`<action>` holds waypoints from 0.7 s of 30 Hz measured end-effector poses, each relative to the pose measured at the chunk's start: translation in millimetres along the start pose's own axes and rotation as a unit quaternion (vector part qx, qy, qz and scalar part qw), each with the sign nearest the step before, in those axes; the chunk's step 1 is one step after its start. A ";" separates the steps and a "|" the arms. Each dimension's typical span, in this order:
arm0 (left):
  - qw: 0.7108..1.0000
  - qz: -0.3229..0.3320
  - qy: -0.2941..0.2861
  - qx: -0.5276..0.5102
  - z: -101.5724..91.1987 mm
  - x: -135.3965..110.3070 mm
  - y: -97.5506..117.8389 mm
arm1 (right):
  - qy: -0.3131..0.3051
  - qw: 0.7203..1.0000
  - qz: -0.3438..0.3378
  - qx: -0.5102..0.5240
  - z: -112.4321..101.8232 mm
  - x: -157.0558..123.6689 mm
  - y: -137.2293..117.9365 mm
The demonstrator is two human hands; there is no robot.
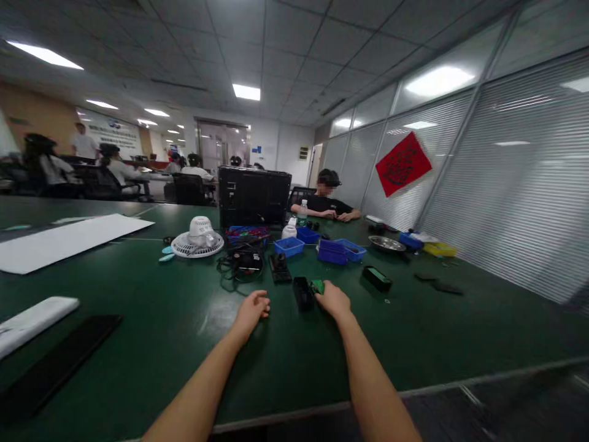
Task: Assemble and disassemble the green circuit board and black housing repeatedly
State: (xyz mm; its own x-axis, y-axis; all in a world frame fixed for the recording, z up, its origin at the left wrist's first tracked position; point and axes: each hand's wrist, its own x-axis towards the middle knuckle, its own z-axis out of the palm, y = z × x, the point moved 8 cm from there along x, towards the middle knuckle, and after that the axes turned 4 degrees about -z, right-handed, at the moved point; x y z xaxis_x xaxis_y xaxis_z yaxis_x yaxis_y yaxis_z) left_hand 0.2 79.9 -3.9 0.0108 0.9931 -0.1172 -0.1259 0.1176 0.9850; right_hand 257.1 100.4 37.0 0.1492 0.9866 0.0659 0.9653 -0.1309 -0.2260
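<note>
My right hand [334, 300]: gripping green board [317, 286], beside black case [302, 296]. My left hand [253, 310]: half-open, fingers loosely curled.

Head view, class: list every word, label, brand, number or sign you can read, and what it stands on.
No text is legible.
Red diamond-shaped sheet: dark characters, too blurred.
White wall sign: lettering, too small.
Plastic bottle: label, too small.
Black shirt: pale mark, too small.
</note>
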 end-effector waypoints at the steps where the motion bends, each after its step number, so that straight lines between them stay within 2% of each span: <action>1: 1.000 0.000 -0.001 -0.001 0.1 0.3 -0.3 | 0.013 1.000 0.021 0.009 -4.7 -0.6 2.3; 5: 1.000 0.000 -0.002 0.000 0.3 2.0 -1.9 | 0.089 0.992 0.067 0.065 -24.8 -4.2 4.5; 8: 1.000 0.002 0.000 0.006 0.5 3.5 -3.2 | 0.146 0.982 0.048 0.113 -34.9 -7.3 -6.1; 11: 1.000 0.005 -0.003 0.011 1.2 4.3 -3.7 | 0.145 0.981 0.004 0.132 -32.9 -10.4 -26.7; 15: 1.000 0.009 -0.007 0.012 1.4 3.8 -2.4 | 0.131 0.985 -0.031 0.104 -26.2 -16.8 -49.2; 21: 1.000 0.011 -0.004 0.026 1.1 3.5 -1.8 | 0.142 0.987 -0.049 0.058 -27.8 -22.8 -58.4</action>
State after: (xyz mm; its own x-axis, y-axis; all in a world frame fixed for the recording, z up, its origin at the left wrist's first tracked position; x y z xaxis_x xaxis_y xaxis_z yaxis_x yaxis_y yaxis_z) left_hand 1.5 83.1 -5.9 0.0170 0.9954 -0.0946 -0.0749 0.0956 0.9926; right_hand 203.2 82.8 75.7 0.1253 0.9247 0.3595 0.9499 -0.0072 -0.3126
